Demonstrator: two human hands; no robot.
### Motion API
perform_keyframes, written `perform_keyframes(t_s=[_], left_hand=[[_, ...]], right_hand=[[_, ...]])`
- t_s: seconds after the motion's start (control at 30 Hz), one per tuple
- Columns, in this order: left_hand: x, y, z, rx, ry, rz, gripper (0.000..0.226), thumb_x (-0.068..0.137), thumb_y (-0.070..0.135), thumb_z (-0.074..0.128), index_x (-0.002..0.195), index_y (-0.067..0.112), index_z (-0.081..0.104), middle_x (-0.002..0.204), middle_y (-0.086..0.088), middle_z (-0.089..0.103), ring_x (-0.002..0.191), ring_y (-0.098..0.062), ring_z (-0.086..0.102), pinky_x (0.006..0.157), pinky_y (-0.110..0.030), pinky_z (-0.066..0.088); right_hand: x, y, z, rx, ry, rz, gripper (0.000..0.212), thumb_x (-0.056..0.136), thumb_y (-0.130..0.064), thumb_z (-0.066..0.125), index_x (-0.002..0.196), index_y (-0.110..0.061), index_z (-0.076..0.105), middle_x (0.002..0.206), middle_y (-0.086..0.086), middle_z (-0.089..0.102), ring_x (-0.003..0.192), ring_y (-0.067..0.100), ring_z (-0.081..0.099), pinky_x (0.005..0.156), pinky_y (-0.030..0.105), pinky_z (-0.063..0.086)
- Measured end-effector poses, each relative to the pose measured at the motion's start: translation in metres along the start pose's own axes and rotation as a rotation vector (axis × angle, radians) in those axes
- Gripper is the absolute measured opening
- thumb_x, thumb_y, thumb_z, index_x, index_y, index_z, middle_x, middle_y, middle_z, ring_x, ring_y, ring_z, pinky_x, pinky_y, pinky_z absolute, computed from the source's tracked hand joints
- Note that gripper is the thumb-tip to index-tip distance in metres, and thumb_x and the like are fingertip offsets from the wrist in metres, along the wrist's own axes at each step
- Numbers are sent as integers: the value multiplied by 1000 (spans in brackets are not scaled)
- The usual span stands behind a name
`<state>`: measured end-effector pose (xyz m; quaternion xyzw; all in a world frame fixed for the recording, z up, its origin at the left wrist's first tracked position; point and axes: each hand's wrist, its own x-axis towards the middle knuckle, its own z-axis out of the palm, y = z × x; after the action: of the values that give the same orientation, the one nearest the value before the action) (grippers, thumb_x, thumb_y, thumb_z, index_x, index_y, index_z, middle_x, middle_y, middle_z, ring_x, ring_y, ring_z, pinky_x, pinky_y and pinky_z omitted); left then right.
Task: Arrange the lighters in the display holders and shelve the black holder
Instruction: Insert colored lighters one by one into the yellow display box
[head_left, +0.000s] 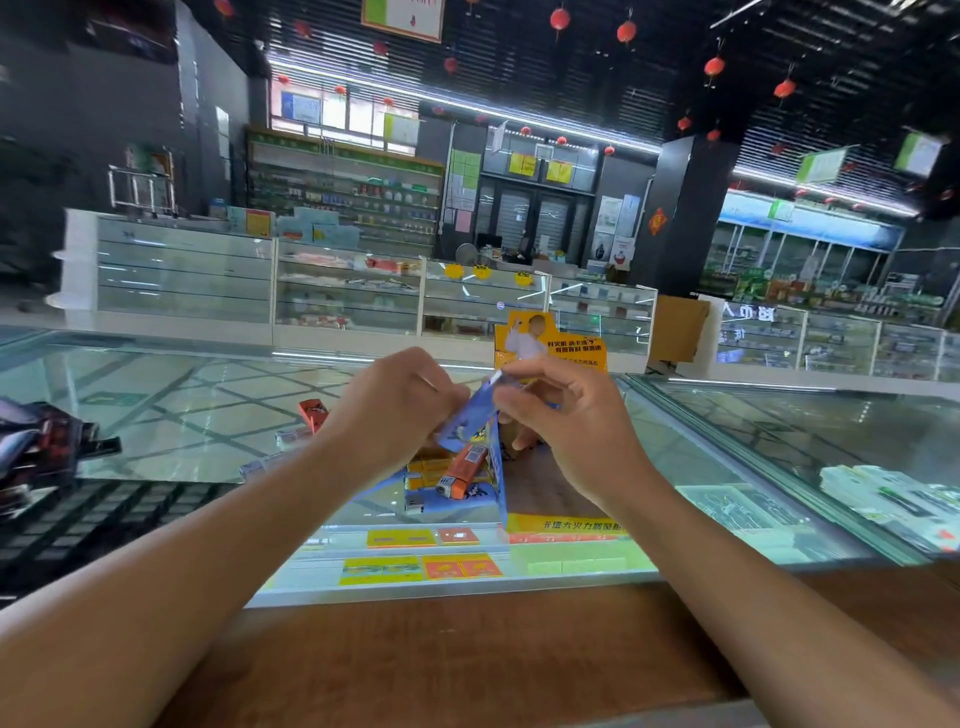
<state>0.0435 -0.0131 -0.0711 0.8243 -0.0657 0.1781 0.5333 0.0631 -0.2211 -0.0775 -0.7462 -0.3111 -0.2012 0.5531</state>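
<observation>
Your left hand (400, 410) and right hand (561, 415) are both pinching a blue lighter (467, 421) over the glass bench (208, 415). An orange lighter (465, 465) lies right under them.

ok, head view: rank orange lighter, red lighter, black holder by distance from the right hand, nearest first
1. orange lighter, just below-left of the right hand
2. red lighter, beyond the left hand
3. black holder, far left

The blue lighter (467, 418) bore dark and yellow print. At six o'clock from it, the orange lighter (464, 469) had a silver cap. The display holder (550, 345) at twelve o'clock was yellow-orange, the black holder (41, 447) at nine o'clock red-streaked
</observation>
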Motion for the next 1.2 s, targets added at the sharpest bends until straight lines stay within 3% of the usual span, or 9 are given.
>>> perform_keyframes(t_s=[0.1, 0.23, 0.33, 0.53, 0.63, 0.7, 0.9, 1.03, 1.2], left_hand=[[-4, -5, -5, 610, -19, 329, 22, 96, 41, 63, 116, 34, 66, 104, 16, 70, 99, -8, 65, 79, -34, 52], [-9, -4, 0, 872, -240, 432, 29, 98, 53, 50, 123, 43, 61, 111, 13, 59, 107, -13, 56, 86, -37, 51], [-11, -8, 3, 935, -425, 420, 19, 103, 51, 45, 99, 39, 58, 98, 13, 50, 93, -11, 54, 82, -38, 51], [-5, -6, -9, 878, -474, 314, 40, 93, 16, 52, 127, 37, 54, 103, 14, 64, 85, -3, 60, 81, -39, 54], [-8, -5, -6, 943, -492, 308, 21, 88, 47, 49, 106, 37, 55, 94, 18, 56, 88, -10, 59, 80, -38, 52], [-10, -6, -3, 1056, -531, 306, 42, 83, 63, 42, 113, 36, 56, 105, 18, 49, 105, -12, 55, 90, -42, 51], [-10, -9, 9, 1208, -515, 372, 56, 93, 59, 46, 136, 24, 53, 124, 3, 47, 122, -19, 47, 89, -38, 44], [-9, -5, 15, 1259, -522, 388, 53, 95, 58, 47, 133, 21, 52, 121, 1, 46, 119, -20, 46, 81, -35, 32], [-8, -5, 14, 1226, -540, 416, 39, 96, 50, 48, 118, 18, 53, 108, 1, 49, 102, -19, 45, 85, -36, 38]], right_hand=[[5, 3, -9, -26, 78, -29, 10, 102, -16, 68, 109, -18, 74, 81, 9, 72, 66, 26, 66, 61, 42, 57], [11, 9, -38, -249, 198, -95, 10, 103, -22, 66, 110, -28, 72, 82, -17, 69, 66, 12, 61, 61, 32, 51], [14, 17, -57, -457, 237, -109, 9, 104, -25, 65, 111, -28, 69, 82, -21, 66, 71, 7, 62, 62, 25, 48], [14, 38, -61, -611, 109, -21, 7, 101, -26, 67, 108, -29, 70, 90, -16, 69, 85, 11, 65, 75, 39, 53], [14, 38, -57, -646, 80, -23, 8, 100, -23, 70, 108, -25, 73, 96, -11, 70, 87, 8, 63, 76, 30, 47], [15, 38, -53, -679, 65, -9, 12, 98, -22, 72, 110, -23, 75, 102, -6, 70, 90, 11, 63, 79, 30, 49], [12, 36, -46, -757, 51, -23, 18, 93, -14, 77, 106, -24, 72, 103, -6, 67, 89, 12, 64, 82, 35, 57], [13, 36, -44, -832, 90, -20, 14, 93, -17, 75, 94, -27, 65, 97, -10, 59, 83, 10, 60, 76, 42, 57], [13, 34, -41, -847, 128, -26, 9, 98, -25, 68, 96, -30, 62, 100, -12, 59, 82, 9, 61, 73, 42, 59]])
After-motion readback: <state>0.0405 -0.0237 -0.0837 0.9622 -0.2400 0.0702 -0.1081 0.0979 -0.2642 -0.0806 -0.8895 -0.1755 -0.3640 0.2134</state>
